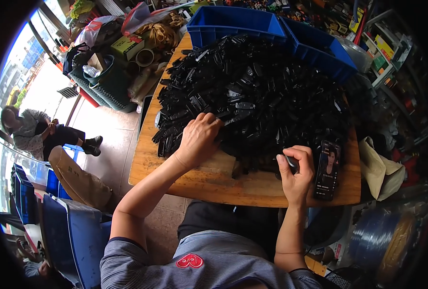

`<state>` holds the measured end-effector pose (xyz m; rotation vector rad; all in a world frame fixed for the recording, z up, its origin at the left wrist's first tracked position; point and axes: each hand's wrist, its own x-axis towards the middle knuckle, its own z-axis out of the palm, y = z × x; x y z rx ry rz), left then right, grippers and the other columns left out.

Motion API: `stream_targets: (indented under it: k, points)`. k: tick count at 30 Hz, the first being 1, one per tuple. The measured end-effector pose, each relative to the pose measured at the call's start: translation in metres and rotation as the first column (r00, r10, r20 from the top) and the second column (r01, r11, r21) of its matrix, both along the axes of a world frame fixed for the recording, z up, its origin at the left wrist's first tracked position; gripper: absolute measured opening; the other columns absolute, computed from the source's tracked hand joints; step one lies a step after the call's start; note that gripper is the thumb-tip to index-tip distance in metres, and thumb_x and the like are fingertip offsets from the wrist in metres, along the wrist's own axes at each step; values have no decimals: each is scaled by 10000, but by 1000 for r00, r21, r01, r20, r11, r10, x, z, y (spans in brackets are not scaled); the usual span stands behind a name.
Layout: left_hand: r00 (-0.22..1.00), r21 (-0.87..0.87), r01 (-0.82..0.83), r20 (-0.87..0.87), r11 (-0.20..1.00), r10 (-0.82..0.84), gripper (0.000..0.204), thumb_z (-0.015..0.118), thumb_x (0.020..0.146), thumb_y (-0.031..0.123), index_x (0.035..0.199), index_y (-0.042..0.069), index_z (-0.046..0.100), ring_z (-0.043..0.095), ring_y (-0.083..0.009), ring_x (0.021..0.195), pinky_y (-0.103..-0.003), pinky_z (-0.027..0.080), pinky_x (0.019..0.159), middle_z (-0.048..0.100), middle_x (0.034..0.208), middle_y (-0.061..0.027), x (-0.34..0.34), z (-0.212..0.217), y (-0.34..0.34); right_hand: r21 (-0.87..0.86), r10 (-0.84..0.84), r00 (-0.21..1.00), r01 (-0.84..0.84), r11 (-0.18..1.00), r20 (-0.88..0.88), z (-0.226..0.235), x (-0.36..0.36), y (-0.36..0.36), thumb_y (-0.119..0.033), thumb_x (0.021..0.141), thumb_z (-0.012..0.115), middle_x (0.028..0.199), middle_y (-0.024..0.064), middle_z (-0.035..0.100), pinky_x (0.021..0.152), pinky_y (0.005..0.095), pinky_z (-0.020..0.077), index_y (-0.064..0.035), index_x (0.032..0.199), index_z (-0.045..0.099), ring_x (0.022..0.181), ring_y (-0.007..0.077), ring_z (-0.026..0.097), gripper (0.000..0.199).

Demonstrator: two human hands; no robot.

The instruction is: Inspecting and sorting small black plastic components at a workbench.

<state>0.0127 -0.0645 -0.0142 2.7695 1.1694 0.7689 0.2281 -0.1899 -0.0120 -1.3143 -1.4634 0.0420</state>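
A big heap of small black plastic parts (257, 96) covers most of a wooden table (214, 185). My left hand (197, 139) lies on the heap's near left edge, fingers curled into the parts. At the heap's near right edge my right hand (296, 168) is closed around one black part. Just right of that hand a phone (327, 169) lies flat on the table with its screen lit.
Two blue plastic bins (235, 24) (319, 48) stand behind the heap. A blue chair (74, 236) is at my left. Another person (36, 132) sits on the tiled floor at far left. Cluttered boxes, bags and coils surround the table.
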Motion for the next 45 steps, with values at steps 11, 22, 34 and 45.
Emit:
stream_targets:
  k: [11, 22, 34, 45]
  points:
    - [992, 34, -111, -60, 993, 113, 253, 655, 703, 192, 903, 65, 565, 517, -264, 875, -370, 414, 724, 507, 874, -89, 3, 2, -6, 15, 317, 718, -393, 919, -620, 0, -40, 4, 1, 821, 621, 931, 89, 565, 711, 241, 523, -2, 911, 499, 762, 134, 623, 151]
    - [994, -3, -35, -100, 999, 34, 270, 672, 684, 192, 900, 74, 560, 514, -251, 874, -361, 393, 731, 505, 864, -81, -2, 2, -7, -27, 286, 638, -434, 901, -715, 2, -51, 7, -33, 841, 613, 861, 59, 583, 673, 222, 515, -10, 932, 520, 731, 120, 621, 132]
    - [978, -57, 209, -3, 976, -209, 241, 657, 611, 75, 845, 78, 596, 533, -242, 806, -351, 441, 714, 523, 784, -55, -6, -5, -25, -119, 243, 644, -465, 877, -725, 0, -48, 3, -45, 846, 604, 818, 48, 575, 624, 207, 487, -9, 941, 528, 662, 103, 595, 127]
    - [980, -68, 195, -33, 978, -198, 266, 587, 650, 33, 904, 26, 507, 530, -243, 783, -338, 432, 680, 509, 792, -84, -7, -12, -39, -128, 262, 647, -492, 861, -716, -5, -50, 2, -51, 842, 610, 802, 44, 583, 631, 208, 486, -7, 942, 528, 651, 97, 591, 137]
